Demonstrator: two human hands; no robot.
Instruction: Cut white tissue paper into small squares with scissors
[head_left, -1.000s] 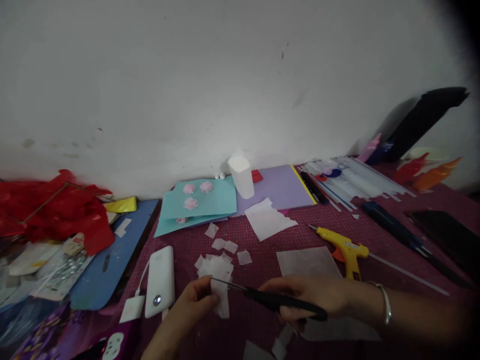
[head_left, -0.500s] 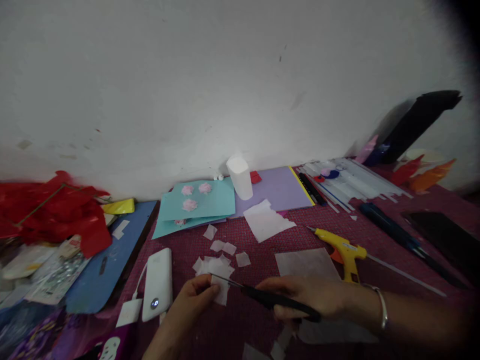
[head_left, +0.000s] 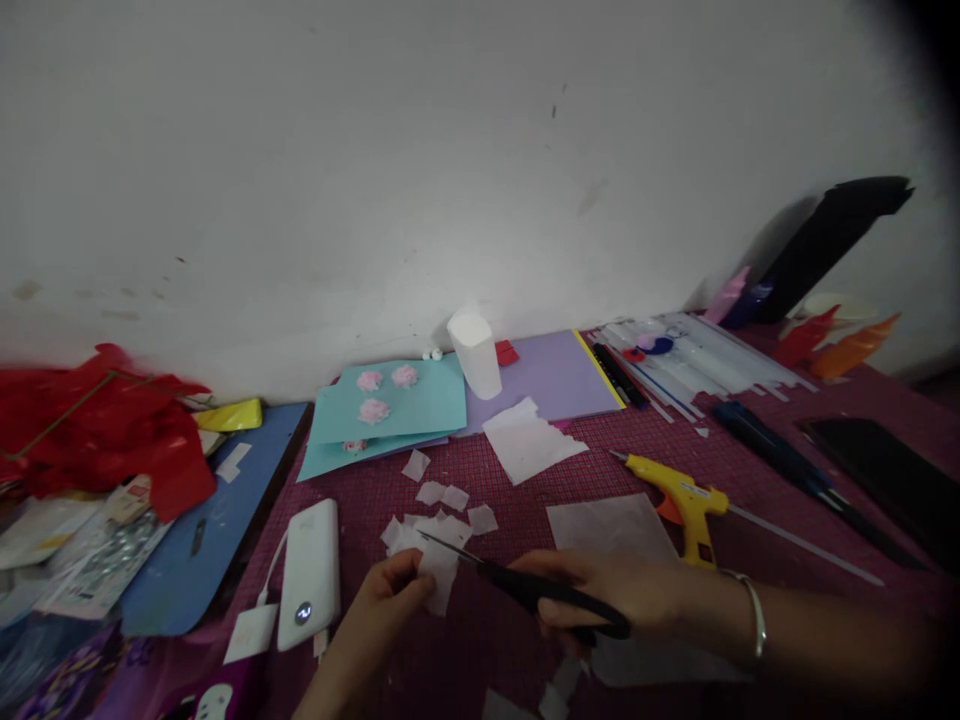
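My left hand point(head_left: 394, 595) pinches a small strip of thin white paper point(head_left: 442, 578) between thumb and fingertips. In my right hand point(head_left: 600, 592) is a pair of black-handled scissors point(head_left: 517, 585), its fingers wrapped round the handles. The scissor blades point left and lie over the upper part of the strip. Beyond the strip is a loose heap of small cut white paper squares point(head_left: 420, 530), with several more scattered behind it. A larger sheet of thin white paper point(head_left: 611, 522) lies flat behind my right hand, and another sheet point(head_left: 660, 662) is partly under the forearm.
A yellow glue gun point(head_left: 694, 500) lies right of centre. At the back stand a white paper cup shape point(head_left: 477, 355) and turquoise card point(head_left: 420, 410) bearing pink paper flowers point(head_left: 373, 411). A white power bank point(head_left: 311, 570) is at left, beside a blue board point(head_left: 202, 560).
The view has shifted slightly. The scissor blades look a little more open and sit higher over the strip, and more of the strip shows below them. Both hands keep their holds.
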